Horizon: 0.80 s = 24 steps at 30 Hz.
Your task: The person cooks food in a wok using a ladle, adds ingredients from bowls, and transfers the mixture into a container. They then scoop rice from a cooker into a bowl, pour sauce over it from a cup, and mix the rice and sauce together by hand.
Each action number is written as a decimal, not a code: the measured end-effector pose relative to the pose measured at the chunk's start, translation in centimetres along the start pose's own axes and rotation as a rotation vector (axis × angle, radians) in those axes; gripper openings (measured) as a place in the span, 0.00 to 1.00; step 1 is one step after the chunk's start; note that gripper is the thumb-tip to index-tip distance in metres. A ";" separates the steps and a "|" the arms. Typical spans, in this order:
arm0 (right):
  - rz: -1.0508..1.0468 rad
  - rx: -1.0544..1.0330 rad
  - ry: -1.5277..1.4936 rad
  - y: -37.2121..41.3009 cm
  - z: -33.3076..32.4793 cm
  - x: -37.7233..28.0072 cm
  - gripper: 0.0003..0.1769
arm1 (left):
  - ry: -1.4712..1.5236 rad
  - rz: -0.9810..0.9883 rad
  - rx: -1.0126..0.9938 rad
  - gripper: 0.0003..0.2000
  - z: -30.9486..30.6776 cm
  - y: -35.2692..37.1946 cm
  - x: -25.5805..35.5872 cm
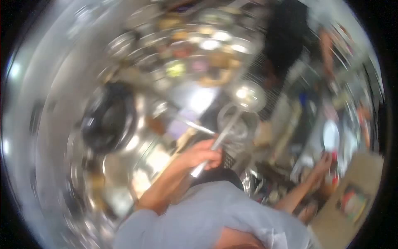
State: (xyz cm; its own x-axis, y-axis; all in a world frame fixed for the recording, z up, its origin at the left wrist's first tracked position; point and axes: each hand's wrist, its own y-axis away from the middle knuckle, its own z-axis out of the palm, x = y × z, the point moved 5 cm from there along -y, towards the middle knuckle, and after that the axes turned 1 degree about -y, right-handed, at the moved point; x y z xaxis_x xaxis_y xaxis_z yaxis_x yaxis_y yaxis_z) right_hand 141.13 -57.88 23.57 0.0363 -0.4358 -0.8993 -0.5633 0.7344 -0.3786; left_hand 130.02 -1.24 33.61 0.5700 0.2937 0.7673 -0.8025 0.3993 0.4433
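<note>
My left hand [205, 154] is wrapped round the long metal handle of a ladle [249, 96]. The ladle points away from me to the upper right, its round shiny bowl at the far end. Beneath that bowl is a round metal or clear container [237, 124], too blurred to tell what it holds. My right hand [322, 166] reaches out to the right, close to a small red thing [334, 156] and a pale oval thing [331, 135]. Its fingers are smeared, so whether it grips anything cannot be made out.
A dark round pan-like vessel [108, 118] sits on the left. Several bowls with coloured contents [176, 68] crowd the far side. An open cardboard box [352, 199] is at the lower right. Someone in dark clothes [287, 33] is at the upper right.
</note>
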 end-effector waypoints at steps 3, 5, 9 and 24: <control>-0.142 -1.020 -0.006 18.6 10.4 -16.4 0.29 | 0.101 0.194 0.032 0.09 -0.8 4.3 -1.0; 0.043 -1.579 -0.153 29.9 11.8 -18.8 0.36 | 0.043 0.278 0.194 0.07 -1.6 8.3 -1.5; 0.476 -2.590 -0.354 46.6 5.2 -30.4 0.50 | 0.080 0.568 0.525 0.08 -4.3 16.1 -3.9; 2.029 -2.792 -0.570 85.3 -9.8 -56.9 0.14 | 0.238 0.649 1.359 0.42 -15.9 62.4 -15.0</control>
State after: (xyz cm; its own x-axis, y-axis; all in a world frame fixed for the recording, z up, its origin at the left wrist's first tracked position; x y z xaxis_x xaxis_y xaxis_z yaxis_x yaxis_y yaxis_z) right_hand 82.88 24.46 44.54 -0.8045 -0.5889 -0.0770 0.5939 -0.7990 -0.0942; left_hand 74.21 33.03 42.40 -0.0260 0.2801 0.9596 -0.3901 -0.8867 0.2482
